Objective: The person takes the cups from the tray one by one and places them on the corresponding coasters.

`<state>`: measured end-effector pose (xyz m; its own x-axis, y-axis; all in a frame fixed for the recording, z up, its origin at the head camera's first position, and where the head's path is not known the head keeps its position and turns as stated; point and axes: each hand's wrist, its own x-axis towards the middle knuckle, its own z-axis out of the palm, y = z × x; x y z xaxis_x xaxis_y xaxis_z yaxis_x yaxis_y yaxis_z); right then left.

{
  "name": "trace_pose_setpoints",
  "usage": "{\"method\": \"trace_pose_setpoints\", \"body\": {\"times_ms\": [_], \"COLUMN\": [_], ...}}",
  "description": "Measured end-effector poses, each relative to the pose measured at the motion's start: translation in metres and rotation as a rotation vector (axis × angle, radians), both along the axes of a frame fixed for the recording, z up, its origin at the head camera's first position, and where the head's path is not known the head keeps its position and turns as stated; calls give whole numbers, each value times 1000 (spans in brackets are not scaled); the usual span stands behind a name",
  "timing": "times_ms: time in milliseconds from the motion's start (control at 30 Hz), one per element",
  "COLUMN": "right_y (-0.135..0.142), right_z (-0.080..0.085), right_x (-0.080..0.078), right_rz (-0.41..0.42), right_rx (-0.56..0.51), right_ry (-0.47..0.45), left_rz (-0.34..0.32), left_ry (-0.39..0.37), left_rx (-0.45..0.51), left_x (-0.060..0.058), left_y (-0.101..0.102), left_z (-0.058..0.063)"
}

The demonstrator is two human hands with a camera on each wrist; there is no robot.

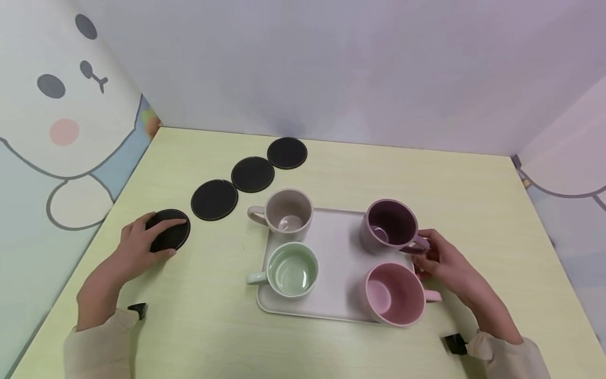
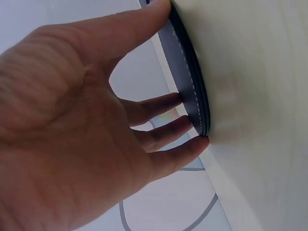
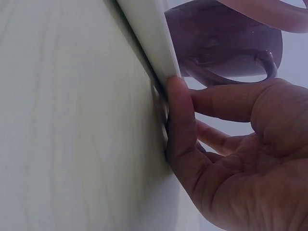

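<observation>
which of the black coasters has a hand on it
The leftmost black coaster, at the row's near end: the left hand grips it by the edge, while no hand touches the other three coasters.

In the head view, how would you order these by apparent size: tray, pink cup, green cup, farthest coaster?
1. Tray
2. Pink cup and green cup: too similar to rank
3. Farthest coaster

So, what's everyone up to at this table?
A person's left fingers hold a black coaster by its edges, next to a slanting row of three more coasters. Their right fingers grip the right edge of a white tray. On it, a beige mug and green mug stand at left, a purple mug and pink mug at right, handles outward.
</observation>
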<state>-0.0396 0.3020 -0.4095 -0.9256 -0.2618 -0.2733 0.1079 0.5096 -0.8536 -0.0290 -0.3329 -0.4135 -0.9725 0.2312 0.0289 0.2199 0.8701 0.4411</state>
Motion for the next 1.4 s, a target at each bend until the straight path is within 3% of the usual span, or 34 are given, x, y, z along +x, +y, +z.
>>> {"method": "trace_pose_setpoints", "body": {"times_ms": [667, 1000, 1200, 1400], "right_y": [0, 0, 0, 0], "right_z": [0, 0, 0, 1], "right_x": [1, 0, 1, 1], "right_rz": [-4, -4, -5, -1], "right_rx": [9, -1, -2, -12], "right_ry": [-7, 6, 3, 3], "left_rz": [12, 101, 77, 37], "left_ry": [-38, 27, 52, 25], "left_rx": [-20, -88, 40, 169], "left_x": [-3, -5, -14, -26], "left_y": [9, 30, 55, 84], "left_z": [5, 15, 23, 26]}}
